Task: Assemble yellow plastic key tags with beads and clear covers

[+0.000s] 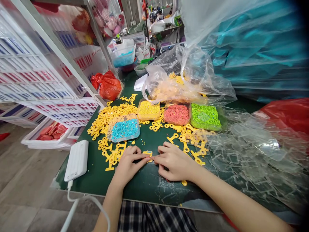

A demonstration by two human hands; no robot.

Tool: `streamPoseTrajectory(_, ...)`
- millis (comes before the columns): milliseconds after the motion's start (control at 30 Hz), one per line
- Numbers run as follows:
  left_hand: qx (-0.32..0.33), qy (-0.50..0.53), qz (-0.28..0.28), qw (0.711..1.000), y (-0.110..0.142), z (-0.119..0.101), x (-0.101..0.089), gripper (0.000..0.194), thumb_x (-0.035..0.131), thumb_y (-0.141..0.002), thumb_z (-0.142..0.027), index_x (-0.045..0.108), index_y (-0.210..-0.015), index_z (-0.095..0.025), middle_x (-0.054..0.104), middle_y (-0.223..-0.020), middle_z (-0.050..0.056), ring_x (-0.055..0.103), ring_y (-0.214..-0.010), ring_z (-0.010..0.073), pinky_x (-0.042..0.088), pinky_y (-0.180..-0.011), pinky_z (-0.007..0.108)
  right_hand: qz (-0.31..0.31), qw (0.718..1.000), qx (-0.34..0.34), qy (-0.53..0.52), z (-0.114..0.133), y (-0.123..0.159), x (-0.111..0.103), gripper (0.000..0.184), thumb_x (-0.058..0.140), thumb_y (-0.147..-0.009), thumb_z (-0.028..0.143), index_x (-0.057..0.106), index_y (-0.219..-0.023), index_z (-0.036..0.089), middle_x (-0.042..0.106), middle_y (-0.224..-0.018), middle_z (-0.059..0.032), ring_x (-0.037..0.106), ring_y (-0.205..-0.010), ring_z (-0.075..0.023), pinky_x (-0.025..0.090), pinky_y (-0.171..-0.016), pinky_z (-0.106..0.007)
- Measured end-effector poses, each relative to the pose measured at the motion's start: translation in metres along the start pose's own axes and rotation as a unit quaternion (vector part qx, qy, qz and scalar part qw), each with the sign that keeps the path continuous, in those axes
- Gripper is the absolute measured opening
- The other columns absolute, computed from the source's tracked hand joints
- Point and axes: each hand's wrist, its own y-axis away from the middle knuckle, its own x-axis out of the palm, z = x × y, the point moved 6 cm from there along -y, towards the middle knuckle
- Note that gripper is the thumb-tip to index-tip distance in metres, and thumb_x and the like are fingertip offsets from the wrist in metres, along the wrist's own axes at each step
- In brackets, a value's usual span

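A dark green work table (147, 190) fills the middle of the view, with a tiled floor (29, 170) to the left and white plastic drawer racks (36, 64) rising beyond it. Past the table's far end, shelves hold crowded tubs and bags, too jumbled and small to make out fully. A teal sheet (243, 35) hangs behind a clear plastic bag (190, 77) at the far right, and crumpled clear plastic (251, 154) covers the table's right side. A red bag (106, 85) sits by the rack, and a white power bank (77, 160) lies near the table's left edge, its white cable (71, 201) dropping off it. Four trays of beads stand in a row: blue (125, 130), yellow (149, 110), coral (176, 114) and green (205, 117). Flat yellow shapes (108, 122) are scattered around them, some piled together. A small yellow piece (147, 156) sits between the hands, its middle partly hidden by fingers. The left hand (131, 164) is drawn narrow, its fingertips pinching that piece's left end. The right hand (176, 161) is also narrow, its fingertips meeting the left ones there, though whether it grips the piece cannot be told. Plaid cloth (152, 219) shows below the table, cut off by the frame.
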Motion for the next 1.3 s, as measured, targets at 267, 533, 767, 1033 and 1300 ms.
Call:
streamPoseTrajectory(267,0.012,0.008,0.013,1.000,0.002,0.000,0.002,0.018,0.062,-0.089,-0.038,0.077,-0.098,-0.033,0.061,-0.078,0.002,0.052,-0.077,0.0184,0.040,-0.070,0.032,-0.001,1.000,0.005,-0.011,-0.002,0.001,0.001,0.012,0.050,-0.078,0.012,0.059,-0.072,0.017,0.060,-0.058,-0.0014,0.044,-0.070,-0.0176,0.024,-0.066,-0.033)
streamPoseTrajectory(533,-0.006,0.025,-0.086,0.996,0.003,0.001,-0.013,0.025,0.057,-0.092,-0.043,0.077,-0.093,-0.028,0.063,-0.076,0.003,0.055,-0.073,0.0178,0.044,-0.069,0.032,0.012,1.000,0.006,-0.007,-0.002,0.001,0.002,0.012,0.051,-0.080,0.014,0.060,-0.074,0.017,0.062,-0.060,-0.0013,0.046,-0.071,-0.0180,0.024,-0.067,-0.034)
streamPoseTrajectory(767,0.011,0.001,-0.066,0.998,0.003,-0.001,-0.007,0.031,0.055,-0.092,-0.047,0.077,-0.088,-0.026,0.064,-0.076,0.003,0.056,-0.075,0.0184,0.042,-0.070,0.033,0.008,1.000,0.005,-0.007,-0.003,0.001,0.001,0.012,0.051,-0.080,0.014,0.059,-0.073,0.017,0.061,-0.059,-0.0015,0.047,-0.071,-0.0180,0.024,-0.067,-0.034)
streamPoseTrajectory(1033,0.005,-0.005,-0.010,1.000,0.001,-0.003,-0.004,0.023,0.060,-0.090,-0.043,0.076,-0.084,-0.027,0.066,-0.078,0.002,0.056,-0.078,0.0193,0.040,-0.073,0.034,0.014,1.000,0.002,0.000,-0.002,0.001,0.001,0.012,0.052,-0.082,0.016,0.061,-0.074,0.017,0.064,-0.062,-0.0023,0.048,-0.072,-0.0181,0.024,-0.068,-0.034)
streamPoseTrajectory(1300,-0.032,0.011,0.037,0.999,-0.005,0.000,-0.002,0.027,0.060,-0.088,-0.046,0.073,-0.077,-0.025,0.068,-0.080,0.002,0.056,-0.080,0.0203,0.041,-0.077,0.035,0.030,1.000,0.003,0.005,0.000,0.001,0.001,0.014,0.052,-0.083,0.017,0.063,-0.075,0.017,0.065,-0.062,-0.0027,0.048,-0.072,-0.0178,0.024,-0.068,-0.034)
